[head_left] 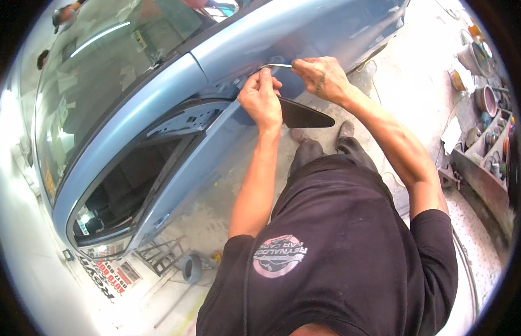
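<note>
My right hand (321, 77) is closed round one end of a thin silvery metal tool (280, 65). The tool's other end bends down against the blue car (227, 47), beside the front corner of the door window. At that bent end my left hand (261, 99) has its fingers curled and pressed together, with thumb and fingertips on the tool. Which of them grip it is partly hidden. Behind my left wrist a dark, flat, tapered piece (306, 114) juts out from the side of the car; its inner end is covered by the hand.
The door window opening (132, 179) lies left of my forearm. At the right stand a metal shelf unit (490, 151) with parts, and buckets (474, 60). A cable (374, 84) runs along the floor. A tyre-like ring (191, 268) and a metal rack (158, 255) stand at the lower left.
</note>
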Demonstrator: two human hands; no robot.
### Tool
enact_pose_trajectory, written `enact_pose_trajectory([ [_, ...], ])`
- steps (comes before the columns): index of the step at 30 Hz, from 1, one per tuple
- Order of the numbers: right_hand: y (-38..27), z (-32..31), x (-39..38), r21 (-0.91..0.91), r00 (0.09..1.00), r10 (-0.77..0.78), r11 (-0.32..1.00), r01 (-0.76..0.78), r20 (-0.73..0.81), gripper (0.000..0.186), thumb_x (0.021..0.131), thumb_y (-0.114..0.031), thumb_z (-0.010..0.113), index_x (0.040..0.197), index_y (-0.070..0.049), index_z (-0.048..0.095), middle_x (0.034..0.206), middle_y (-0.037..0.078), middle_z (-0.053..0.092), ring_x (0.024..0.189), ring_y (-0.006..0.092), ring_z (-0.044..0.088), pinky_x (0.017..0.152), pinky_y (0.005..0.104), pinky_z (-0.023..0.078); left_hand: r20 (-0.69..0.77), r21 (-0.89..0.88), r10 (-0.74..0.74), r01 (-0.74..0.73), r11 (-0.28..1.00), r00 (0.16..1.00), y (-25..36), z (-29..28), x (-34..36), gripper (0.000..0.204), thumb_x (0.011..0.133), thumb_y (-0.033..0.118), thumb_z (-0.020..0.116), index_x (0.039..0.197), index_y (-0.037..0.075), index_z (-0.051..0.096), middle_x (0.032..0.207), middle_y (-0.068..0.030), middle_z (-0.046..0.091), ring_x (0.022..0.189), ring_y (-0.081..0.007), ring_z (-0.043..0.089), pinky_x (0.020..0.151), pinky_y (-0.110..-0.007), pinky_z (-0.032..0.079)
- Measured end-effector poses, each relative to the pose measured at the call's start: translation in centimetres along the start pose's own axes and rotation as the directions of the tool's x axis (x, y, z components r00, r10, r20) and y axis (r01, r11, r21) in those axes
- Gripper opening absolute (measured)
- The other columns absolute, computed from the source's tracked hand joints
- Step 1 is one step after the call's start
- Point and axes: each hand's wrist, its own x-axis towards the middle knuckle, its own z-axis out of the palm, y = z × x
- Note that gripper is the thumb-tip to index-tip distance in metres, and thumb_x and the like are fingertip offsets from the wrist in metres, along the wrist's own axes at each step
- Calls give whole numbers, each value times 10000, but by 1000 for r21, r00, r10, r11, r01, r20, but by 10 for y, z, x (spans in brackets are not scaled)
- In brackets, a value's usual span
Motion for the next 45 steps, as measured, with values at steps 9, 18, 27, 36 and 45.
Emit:
enact_pose_trajectory([
  [9,5,-4,0,-42,999,19,999,-17,46,93,863,-109,674,953,-89,664,758,103,685,693,327,695,596,441,547,44,-5,0,0,1000,999,-2,-1,0,155,970,122,693,949,-27,729,686,-58,671,496,-76,518,458,-223,386],
  [18,-23,-6,-2,-66,992,118,991,-120,-39,105,915,-160,685,911,-62,645,730,132,656,649,362,662,560,462,512,90,56,-34,29,998,995,3,-4,-1,200,986,162,683,982,-33,728,707,-67,683,491,-68,508,457,-217,375],
  [27,-20,-18,16,-178,996,75,982,-67,42,211,935,-243,675,829,-74,606,697,122,653,630,357,663,551,455,514,24,-3,-56,56,998,998,6,6,0,217,1005,161,658,964,-44,716,716,-83,699,489,-73,513,465,-219,389],
  [36,9,-19,24,-141,990,-88,985,103,114,148,900,-219,679,875,-88,613,696,97,648,642,359,669,564,469,532,-37,-56,-38,36,998,999,2,12,-7,212,1003,132,643,902,-43,709,669,-67,685,477,-68,517,451,-225,395],
  [45,-28,-4,5,-6,992,-72,997,73,102,194,921,-212,699,819,-83,595,703,106,632,636,347,653,538,455,494,23,-38,5,-4,999,1000,-1,-27,-32,180,996,131,657,969,-33,726,723,-62,695,505,-57,522,447,-219,398],
])
